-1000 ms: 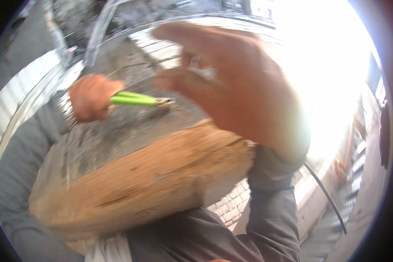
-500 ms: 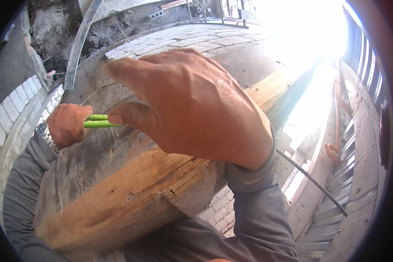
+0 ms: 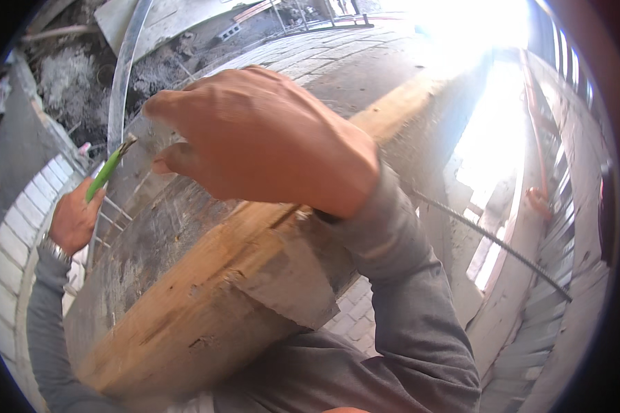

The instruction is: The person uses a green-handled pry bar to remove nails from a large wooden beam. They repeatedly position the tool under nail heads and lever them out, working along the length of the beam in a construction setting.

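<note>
As the left hand clasps pliers, the right hand half-gapes, apparently empty, timber below. Positioning seems underway, needing steady aim.

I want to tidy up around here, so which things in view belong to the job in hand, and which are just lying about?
Seemingly part of the job:
green-handled tool, gripped in the left hand
wooden beam, nearest the open right hand

Apparently just about:
ribbed metal rod, at right
grey block, far background
</note>
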{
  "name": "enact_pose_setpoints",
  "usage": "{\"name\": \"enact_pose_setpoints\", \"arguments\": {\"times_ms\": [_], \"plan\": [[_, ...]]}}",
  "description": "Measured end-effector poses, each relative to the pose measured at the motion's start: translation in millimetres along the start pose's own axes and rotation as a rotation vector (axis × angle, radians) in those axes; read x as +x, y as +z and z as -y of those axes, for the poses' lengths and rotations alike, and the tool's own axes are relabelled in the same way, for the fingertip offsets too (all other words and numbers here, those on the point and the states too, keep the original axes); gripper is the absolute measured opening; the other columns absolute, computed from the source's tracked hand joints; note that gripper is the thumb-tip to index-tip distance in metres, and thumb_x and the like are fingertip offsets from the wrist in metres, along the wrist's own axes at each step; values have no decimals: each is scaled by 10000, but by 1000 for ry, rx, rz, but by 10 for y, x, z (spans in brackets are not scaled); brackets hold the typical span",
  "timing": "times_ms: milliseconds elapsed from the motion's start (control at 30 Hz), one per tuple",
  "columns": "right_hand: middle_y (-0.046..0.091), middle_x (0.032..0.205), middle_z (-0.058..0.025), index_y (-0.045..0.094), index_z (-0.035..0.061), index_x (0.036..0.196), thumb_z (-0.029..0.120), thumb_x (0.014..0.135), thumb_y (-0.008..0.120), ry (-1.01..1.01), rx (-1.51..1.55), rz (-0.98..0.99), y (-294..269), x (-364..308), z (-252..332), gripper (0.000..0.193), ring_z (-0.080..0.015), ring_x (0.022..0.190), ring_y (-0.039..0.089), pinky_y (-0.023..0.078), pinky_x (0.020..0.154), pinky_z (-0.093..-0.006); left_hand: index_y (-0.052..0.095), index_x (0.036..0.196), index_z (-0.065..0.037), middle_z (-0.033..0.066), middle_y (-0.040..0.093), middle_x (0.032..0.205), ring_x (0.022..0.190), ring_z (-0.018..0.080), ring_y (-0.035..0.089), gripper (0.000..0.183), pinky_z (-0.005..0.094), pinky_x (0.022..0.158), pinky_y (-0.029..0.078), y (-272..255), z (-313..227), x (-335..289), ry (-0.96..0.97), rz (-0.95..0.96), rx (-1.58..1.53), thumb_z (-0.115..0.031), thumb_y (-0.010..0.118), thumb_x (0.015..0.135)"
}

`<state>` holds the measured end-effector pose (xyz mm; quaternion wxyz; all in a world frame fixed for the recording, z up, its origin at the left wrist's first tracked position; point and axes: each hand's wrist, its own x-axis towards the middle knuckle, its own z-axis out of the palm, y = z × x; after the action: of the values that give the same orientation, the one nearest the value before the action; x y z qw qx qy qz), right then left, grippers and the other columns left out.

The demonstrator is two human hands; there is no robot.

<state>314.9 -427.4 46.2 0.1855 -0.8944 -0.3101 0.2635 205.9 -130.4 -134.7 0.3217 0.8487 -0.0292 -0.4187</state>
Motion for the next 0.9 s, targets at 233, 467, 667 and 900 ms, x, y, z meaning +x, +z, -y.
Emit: {"name": "enact_pose_setpoints", "arguments": {"times_ms": [233,467,667,900], "plan": [[735,874,-128,758,80,976,305,856,699,56,0,2,27,55,-139,262,-302,859,719,553,742,-425,588,1272,-14,-33,459,737,662,88,453,324,265,616,388,-605,-676,-940,-98,-214,-446,-238,498,1056],[744,1119,-59,784,212,1108,355,852,685,117,-106,190,106,514,-208,309,-265,995,716,549,820,-430,437,1414,53,72,529,1082,894,132,490,436,294,871,420,-428,-1135,-1779,-6,-396,-819,-192,482,1057],[747,1106,-45,784,178,1090,395,859,670,97,-46,119,301,939,-362,337,-243,991,711,549,804,-412,375,1477,49,122,550,1089,1107,224,551,478,377,1079,401,-177,-928,-1872,29,-582,-855,-186,460,1070],[744,1122,-56,781,169,1106,443,850,686,31,-59,-19,359,1258,-417,387,-253,1015,707,548,827,-416,495,1399,27,117,602,1158,1051,223,605,440,359,969,494,-326,-496,-1655,-28,-710,-719,-253,506,1060]]}}
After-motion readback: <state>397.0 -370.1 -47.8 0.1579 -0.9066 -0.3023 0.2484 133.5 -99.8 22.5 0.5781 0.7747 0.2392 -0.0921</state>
